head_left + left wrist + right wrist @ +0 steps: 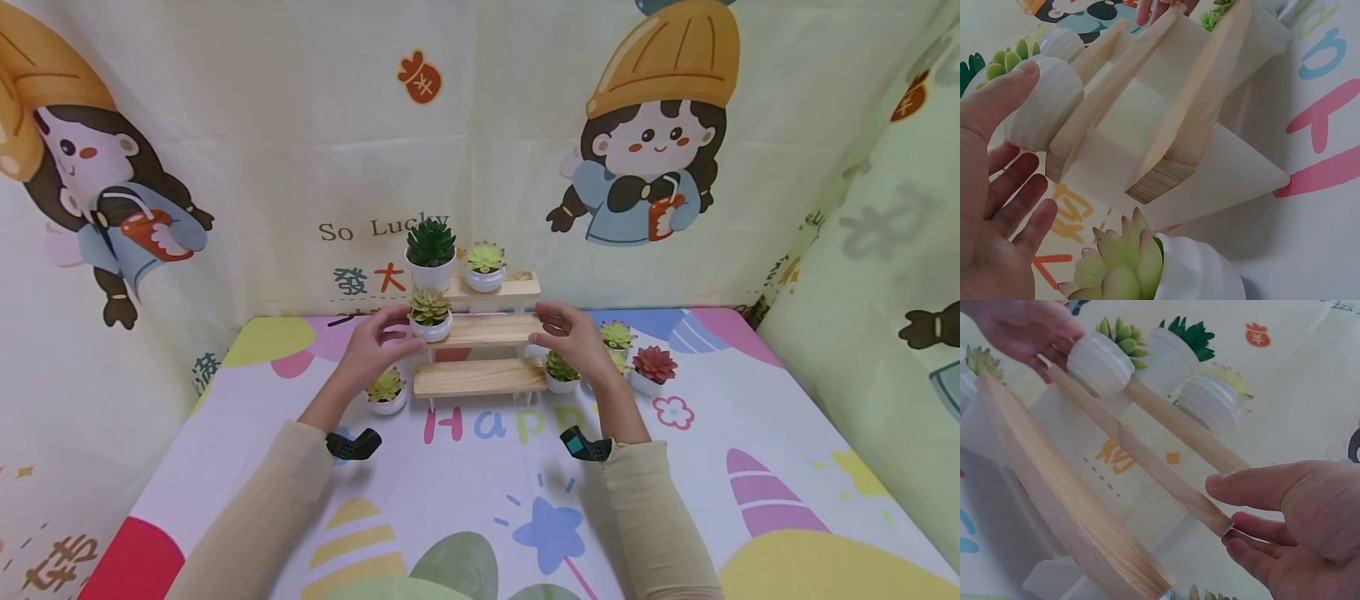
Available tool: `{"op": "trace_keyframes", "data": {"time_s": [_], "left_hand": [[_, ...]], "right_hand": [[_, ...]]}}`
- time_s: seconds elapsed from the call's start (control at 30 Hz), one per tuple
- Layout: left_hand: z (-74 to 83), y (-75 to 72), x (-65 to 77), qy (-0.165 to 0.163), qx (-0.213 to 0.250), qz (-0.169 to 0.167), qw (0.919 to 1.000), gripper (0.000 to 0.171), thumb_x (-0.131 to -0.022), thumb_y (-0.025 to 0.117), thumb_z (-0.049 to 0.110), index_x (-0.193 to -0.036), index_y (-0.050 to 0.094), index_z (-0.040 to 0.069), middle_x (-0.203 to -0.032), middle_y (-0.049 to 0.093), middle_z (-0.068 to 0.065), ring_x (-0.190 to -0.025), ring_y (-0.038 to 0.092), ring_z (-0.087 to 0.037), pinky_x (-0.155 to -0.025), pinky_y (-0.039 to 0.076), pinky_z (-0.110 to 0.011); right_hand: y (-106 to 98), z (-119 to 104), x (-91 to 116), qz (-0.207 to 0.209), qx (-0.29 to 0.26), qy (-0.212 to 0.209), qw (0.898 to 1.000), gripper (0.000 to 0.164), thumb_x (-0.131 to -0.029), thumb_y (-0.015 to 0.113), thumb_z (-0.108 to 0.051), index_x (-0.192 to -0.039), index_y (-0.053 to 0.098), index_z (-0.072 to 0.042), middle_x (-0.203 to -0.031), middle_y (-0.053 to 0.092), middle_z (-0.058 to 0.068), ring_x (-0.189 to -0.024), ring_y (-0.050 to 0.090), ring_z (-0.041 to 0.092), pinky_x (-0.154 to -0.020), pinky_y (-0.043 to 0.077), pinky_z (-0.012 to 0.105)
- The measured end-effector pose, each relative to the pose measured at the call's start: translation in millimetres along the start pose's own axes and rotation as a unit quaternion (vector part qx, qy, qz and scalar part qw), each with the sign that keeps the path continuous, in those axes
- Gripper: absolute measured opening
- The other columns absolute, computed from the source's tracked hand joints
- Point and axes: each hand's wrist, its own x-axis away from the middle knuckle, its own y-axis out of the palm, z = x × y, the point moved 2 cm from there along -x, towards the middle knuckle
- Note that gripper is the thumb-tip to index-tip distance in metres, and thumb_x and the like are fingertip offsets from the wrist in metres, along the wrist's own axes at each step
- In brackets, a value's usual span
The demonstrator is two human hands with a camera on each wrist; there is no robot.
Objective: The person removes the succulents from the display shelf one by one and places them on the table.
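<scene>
A three-tier wooden shelf stand (480, 377) stands at the back of the table. My left hand (378, 337) is beside the left end of its middle board (491, 330), where a potted succulent (431, 327) sits. In the left wrist view the thumb lies against the white pot (1050, 106) and the other fingers stretch out loosely below it. My right hand (576, 337) is around the same board's right end. The right wrist view shows its fingertips at the board end (1213, 519), with the thumb close above. On the top board stand a dark green succulent (431, 246) and a pale green one (485, 267).
A small potted succulent (386, 392) stands left of the stand. To the right are a green succulent (561, 371), a red one (654, 367) and light green ones (617, 335). A printed cloth (480, 483) covers the table; a patterned curtain (510, 150) hangs behind.
</scene>
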Motion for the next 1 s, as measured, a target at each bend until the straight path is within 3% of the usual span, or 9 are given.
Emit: {"op": "trace_keyframes", "data": {"time_s": [0.33, 0.67, 1.0], "left_hand": [[3.7, 1.2, -2.4, -0.004, -0.013, -0.002, 0.9999, 0.074, -0.079, 0.078, 0.042, -0.141, 0.046, 0.015, -0.14, 0.052, -0.008, -0.127, 0.05, -0.028, -0.108, 0.041, -0.053], [2.1, 4.2, -6.1, -0.004, -0.011, -0.007, 0.9999, 0.074, -0.08, 0.078, 0.036, -0.142, 0.046, 0.015, -0.143, 0.049, -0.01, -0.129, 0.048, -0.032, -0.11, 0.038, -0.056], [3.7, 5.4, -7.1, 0.003, -0.022, -0.006, 0.9997, 0.077, -0.079, 0.079, 0.038, -0.143, 0.045, 0.013, -0.141, 0.05, -0.012, -0.127, 0.049, -0.033, -0.108, 0.04, -0.055]], "right_hand": [[-0.1, 5.8, -3.0, -0.005, 0.0, -0.008, 1.0, 0.059, -0.089, 0.067, -0.004, -0.142, 0.042, 0.001, -0.147, 0.043, 0.024, -0.135, 0.045, 0.036, -0.11, 0.041, 0.043], [-1.5, 34.0, -16.8, 0.007, -0.006, -0.013, 1.0, 0.059, -0.087, 0.072, -0.012, -0.14, 0.048, -0.01, -0.146, 0.047, 0.016, -0.135, 0.047, 0.029, -0.11, 0.042, 0.04], [-0.5, 21.9, -11.6, 0.001, -0.017, -0.01, 1.0, 0.057, -0.087, 0.069, -0.005, -0.14, 0.047, -0.005, -0.146, 0.045, 0.022, -0.135, 0.046, 0.033, -0.111, 0.04, 0.042]]}}
